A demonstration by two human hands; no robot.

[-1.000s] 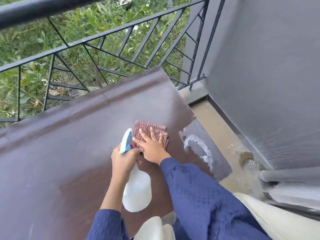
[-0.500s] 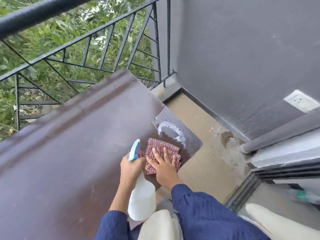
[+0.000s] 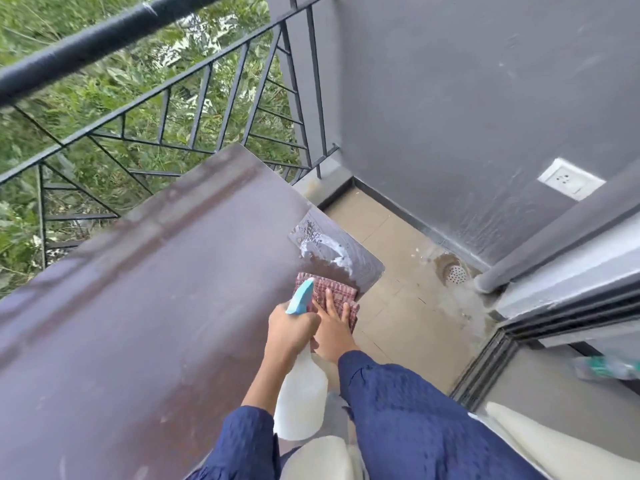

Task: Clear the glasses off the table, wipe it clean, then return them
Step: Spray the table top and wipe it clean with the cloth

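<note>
Glasses appear nowhere in frame; judged cleared already, their return remains. Brown wooden table [image 3: 145,306] fills the left; right hand [image 3: 332,332], fingers spread, presses a red checked cloth [image 3: 337,292] mid-frame, below unwiped foam [image 3: 332,249]; left hand [image 3: 291,329] is clamped round a white spray bottle [image 3: 301,400].
</note>
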